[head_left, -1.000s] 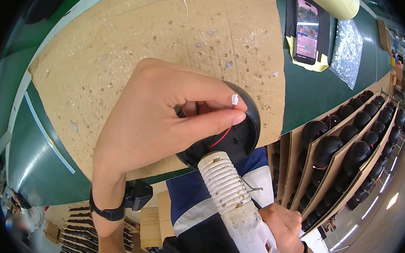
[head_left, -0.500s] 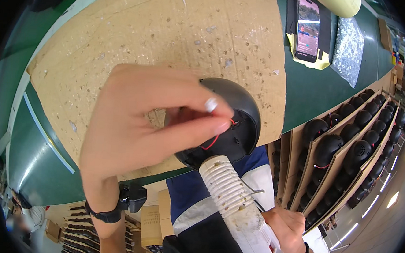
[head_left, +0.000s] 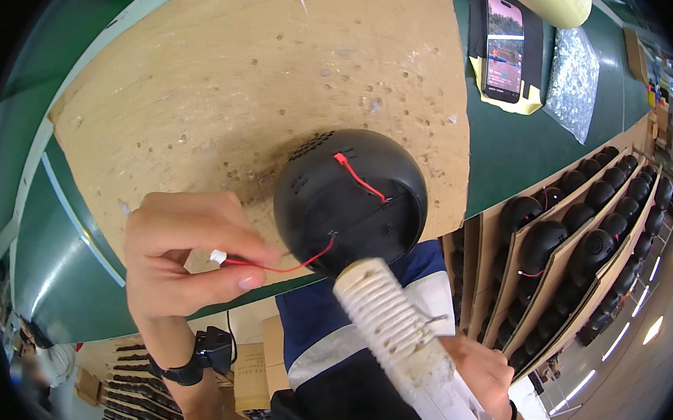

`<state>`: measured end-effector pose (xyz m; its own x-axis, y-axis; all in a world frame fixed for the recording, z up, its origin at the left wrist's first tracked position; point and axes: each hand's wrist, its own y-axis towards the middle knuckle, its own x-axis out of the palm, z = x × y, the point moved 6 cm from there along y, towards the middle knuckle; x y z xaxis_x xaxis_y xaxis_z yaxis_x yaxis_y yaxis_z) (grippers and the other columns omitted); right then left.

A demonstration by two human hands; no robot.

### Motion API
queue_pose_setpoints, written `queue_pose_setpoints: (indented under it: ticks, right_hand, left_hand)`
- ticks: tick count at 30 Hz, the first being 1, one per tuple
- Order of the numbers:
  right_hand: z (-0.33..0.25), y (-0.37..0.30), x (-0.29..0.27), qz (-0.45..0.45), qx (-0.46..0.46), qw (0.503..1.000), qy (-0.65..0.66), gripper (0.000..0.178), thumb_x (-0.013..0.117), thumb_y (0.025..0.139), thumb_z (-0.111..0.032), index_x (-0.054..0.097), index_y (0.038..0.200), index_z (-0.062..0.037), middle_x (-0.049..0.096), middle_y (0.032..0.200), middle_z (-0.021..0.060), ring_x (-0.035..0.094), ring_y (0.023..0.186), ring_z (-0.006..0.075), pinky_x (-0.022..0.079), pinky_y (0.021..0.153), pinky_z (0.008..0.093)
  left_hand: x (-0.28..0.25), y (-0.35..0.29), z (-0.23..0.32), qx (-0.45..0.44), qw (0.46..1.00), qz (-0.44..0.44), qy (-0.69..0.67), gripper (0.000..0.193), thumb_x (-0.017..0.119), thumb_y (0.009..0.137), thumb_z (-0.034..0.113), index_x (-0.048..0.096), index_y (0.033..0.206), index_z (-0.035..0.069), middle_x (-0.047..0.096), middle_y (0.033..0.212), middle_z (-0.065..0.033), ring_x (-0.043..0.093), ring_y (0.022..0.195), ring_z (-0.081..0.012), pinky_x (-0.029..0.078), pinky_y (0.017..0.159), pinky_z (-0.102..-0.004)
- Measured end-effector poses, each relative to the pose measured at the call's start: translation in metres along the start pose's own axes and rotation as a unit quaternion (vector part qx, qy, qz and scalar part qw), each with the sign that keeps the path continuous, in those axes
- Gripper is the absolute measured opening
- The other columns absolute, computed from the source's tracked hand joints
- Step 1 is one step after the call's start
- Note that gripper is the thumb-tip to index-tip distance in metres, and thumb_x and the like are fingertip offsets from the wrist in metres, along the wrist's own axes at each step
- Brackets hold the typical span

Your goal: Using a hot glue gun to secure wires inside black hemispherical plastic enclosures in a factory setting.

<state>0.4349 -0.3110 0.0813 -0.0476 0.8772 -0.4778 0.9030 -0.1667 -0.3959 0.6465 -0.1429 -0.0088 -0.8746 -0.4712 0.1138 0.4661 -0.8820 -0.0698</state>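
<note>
Hiding part of right hand (head_left: pixel 483 372): white tool (head_left: pixel 418 358)

No text can be read: the marks on the phone screen (head_left: pixel 504 42), above right of the black housing (head_left: pixel 314 197), and the print on the cardboard box (head_left: pixel 249 387), below left of it, are too small.

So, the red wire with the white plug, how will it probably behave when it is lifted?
The red wire is probably floppy: it bends in a soft curve. It is likely light, being thin with only a small white plug on its end. Lifting might tug the black housing, where its other end goes in.
</note>
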Motion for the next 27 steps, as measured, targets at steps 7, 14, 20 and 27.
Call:
queue_pose_setpoints:
  ticks: [7, 14, 20, 27]
  right_hand:
    - [-0.013, -0.011, -0.019, -0.018, 0.081, 0.995, -0.061, 0.019, 0.07, 0.075, -0.006, 0.068, 0.093, -0.0012, 0.062, 0.075, 0.0141, 0.061, 0.062, 0.0355, 0.049, 0.057, 0.0375]
    - [-0.043, -0.015, -0.028, 0.029, 0.073, 0.996, 0.032, 0.03, 0.067, 0.07, 0.001, 0.06, 0.1, 0.0022, 0.063, 0.089, 0.0223, 0.063, 0.086, 0.0443, 0.051, 0.073, 0.0435]
    - [-0.075, -0.006, -0.032, 0.063, 0.014, 0.997, 0.044, 0.025, 0.062, 0.082, -0.009, 0.06, 0.104, 0.0036, 0.064, 0.086, 0.0245, 0.064, 0.083, 0.043, 0.05, 0.073, 0.044]
    - [-0.092, 0.002, -0.014, 0.045, 0.017, 0.999, -0.014, 0.019, 0.06, 0.085, -0.01, 0.052, 0.091, 0.0053, 0.063, 0.087, 0.0307, 0.062, 0.085, 0.049, 0.048, 0.073, 0.0526]
  left_hand:
    - [-0.095, -0.117, -0.003, -0.206, 0.737, 0.482, 0.426, 0.032, 0.071, 0.085, 0.014, 0.064, 0.113, 0.0, 0.066, 0.104, -0.0129, 0.063, 0.093, -0.0241, 0.052, 0.071, -0.0355]
    - [-0.219, -0.265, -0.07, -0.464, 0.676, 0.399, 0.41, 0.033, 0.071, 0.088, 0.026, 0.066, 0.102, -0.004, 0.069, 0.082, -0.0138, 0.069, 0.076, -0.0274, 0.055, 0.07, -0.0362]
    - [-0.069, -0.144, 0.112, -0.125, 0.917, 0.377, 0.043, 0.022, 0.063, 0.098, 0.018, 0.063, 0.101, -0.004, 0.067, 0.081, -0.0096, 0.066, 0.071, -0.0192, 0.056, 0.064, -0.0285]
    - [0.071, -0.084, 0.254, 0.23, 0.915, 0.286, 0.168, 0.019, 0.065, 0.092, 0.001, 0.058, 0.107, -0.008, 0.064, 0.092, -0.0205, 0.067, 0.083, -0.0304, 0.06, 0.077, -0.0452]
